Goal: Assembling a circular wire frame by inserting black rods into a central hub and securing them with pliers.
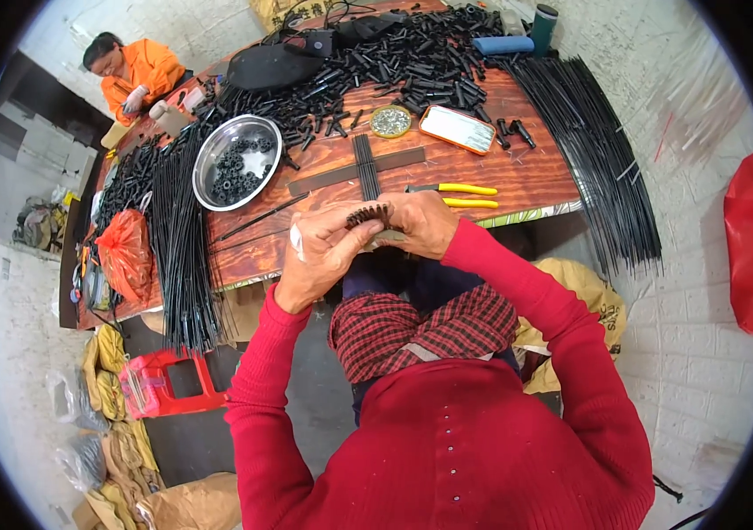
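My left hand [319,256] and my right hand [425,221] meet at the table's near edge, fingers bent inward. Between them they pinch a short row of dark ridged pieces [367,215], whose exact kind I cannot make out. White tape wraps part of the left hand. Just beyond the fingers, a bundle of thin black rods [366,163] lies across a flat dark bar [403,160]. Whether the rods join the pinched row is hidden by my hands. Pliers with yellow handles [467,189] rest to the right of my right hand.
A metal bowl [202,181] holds black ring-shaped parts. Beyond it spreads a heap of black tubular parts [429,66]. Long black rods lie left [177,238] and right [588,141]. A dish of small metal pieces [391,121] stands near a white tray [457,129]. A co-worker [151,75] sits far left.
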Action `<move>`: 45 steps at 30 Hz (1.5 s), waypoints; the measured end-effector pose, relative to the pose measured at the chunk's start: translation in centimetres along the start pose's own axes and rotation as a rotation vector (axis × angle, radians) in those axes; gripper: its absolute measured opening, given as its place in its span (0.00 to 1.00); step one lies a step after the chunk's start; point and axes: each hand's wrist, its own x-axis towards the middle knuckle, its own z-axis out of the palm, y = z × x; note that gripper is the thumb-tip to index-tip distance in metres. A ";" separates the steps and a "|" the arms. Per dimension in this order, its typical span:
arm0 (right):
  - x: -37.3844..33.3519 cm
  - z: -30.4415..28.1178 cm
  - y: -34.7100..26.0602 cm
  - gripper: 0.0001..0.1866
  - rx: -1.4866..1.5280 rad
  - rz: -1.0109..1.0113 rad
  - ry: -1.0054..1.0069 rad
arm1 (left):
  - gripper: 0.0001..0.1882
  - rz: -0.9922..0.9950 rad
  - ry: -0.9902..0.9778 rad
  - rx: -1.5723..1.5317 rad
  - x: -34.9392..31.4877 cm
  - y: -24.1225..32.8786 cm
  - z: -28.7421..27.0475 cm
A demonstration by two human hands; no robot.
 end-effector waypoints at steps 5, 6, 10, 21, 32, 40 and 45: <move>0.8 -0.8 -0.9 0.13 0.033 0.049 -0.019 | 0.11 -0.032 0.079 0.006 -0.1 0.0 0.2; 0.9 -0.8 -0.9 0.13 0.035 0.029 -0.016 | 0.11 -0.033 0.073 0.008 0.0 -0.1 0.1; 1.2 -1.2 -0.4 0.24 -0.032 -0.004 -0.130 | 0.11 0.003 0.066 0.059 0.0 -0.1 -0.2; 1.7 -3.1 2.0 0.22 -0.103 -0.070 -0.226 | 0.08 -0.028 0.139 0.041 0.4 0.0 -0.4; 0.9 -6.8 17.9 0.07 -0.601 0.662 0.076 | 0.09 -0.015 0.123 0.044 0.6 -0.4 -0.4; 1.6 -7.0 18.4 0.08 -0.587 0.710 0.034 | 0.10 -0.026 0.118 0.046 1.0 -0.3 -0.5; 1.6 -8.1 17.2 0.10 -0.412 0.770 0.135 | 0.09 -0.069 0.105 0.028 0.9 0.4 -0.6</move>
